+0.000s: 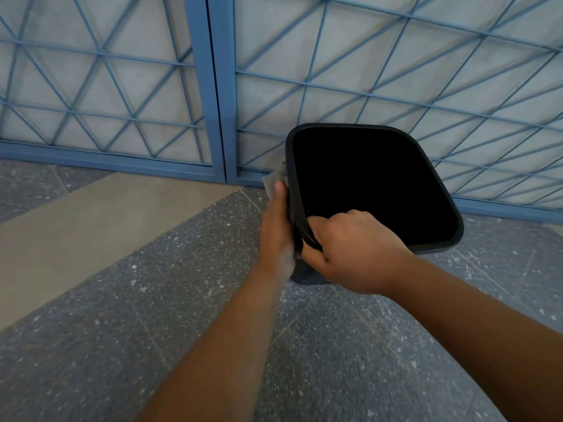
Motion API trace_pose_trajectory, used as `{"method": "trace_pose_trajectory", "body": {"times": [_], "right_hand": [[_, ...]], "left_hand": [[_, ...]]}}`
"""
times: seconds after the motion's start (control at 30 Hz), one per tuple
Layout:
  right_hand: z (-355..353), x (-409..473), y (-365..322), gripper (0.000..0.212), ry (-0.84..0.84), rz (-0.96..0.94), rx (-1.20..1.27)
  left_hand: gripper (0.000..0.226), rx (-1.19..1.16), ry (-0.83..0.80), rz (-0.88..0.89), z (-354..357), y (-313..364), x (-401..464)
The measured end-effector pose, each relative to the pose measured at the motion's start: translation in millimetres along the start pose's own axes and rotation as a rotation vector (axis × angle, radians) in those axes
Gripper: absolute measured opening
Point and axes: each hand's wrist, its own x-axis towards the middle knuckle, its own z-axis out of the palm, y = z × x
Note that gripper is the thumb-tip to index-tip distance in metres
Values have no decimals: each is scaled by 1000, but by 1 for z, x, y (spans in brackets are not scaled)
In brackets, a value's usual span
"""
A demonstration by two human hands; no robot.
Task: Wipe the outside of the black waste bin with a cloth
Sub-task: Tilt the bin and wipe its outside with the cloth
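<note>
The black waste bin [435, 239] stands on the floor right of centre, its square mouth open toward me and dark inside. My right hand [353, 251] grips the bin's near-left rim, fingers curled over the edge. My left hand [277, 229] lies flat against the bin's left outer wall and presses a grey cloth [274, 178] to it. Only the cloth's upper end shows past my fingertips; the remainder is hidden between palm and bin.
A blue metal gate [213, 86] with diagonal bars and pale panels runs across the back, directly behind the bin. The floor is dark speckled stone [152, 315] with a lighter tan strip [91, 214] at the left.
</note>
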Motion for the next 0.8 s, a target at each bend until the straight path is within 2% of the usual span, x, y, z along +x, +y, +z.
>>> {"method": "trace_pose_trajectory", "body": {"times": [0.1, 0.23, 0.4, 0.6, 0.67, 0.73, 0.8], "right_hand": [[-1, 0, 0, 26, -10, -12, -2], [0, -1, -1, 27, -7, -5, -1], [0, -1, -2, 26, -11, 0, -2], [-1, -1, -1, 28, -8, 14, -18], [0, 0, -1, 27, -8, 14, -31], [-1, 0, -1, 26, -11, 8, -23], [-1, -1, -1, 28, -14, -1, -20]], "left_hand": [[49, 159, 12, 23, -14, -23, -14], [46, 90, 25, -147, -10, -15, -6], [42, 76, -19, 15, -4, -13, -9], [57, 41, 43, -194, -13, -20, -2], [54, 15, 49, -115, -6, -13, -3], [50, 16, -15, -29, -5, -13, -13], [56, 62, -26, 8, -9, -25, -29]]}}
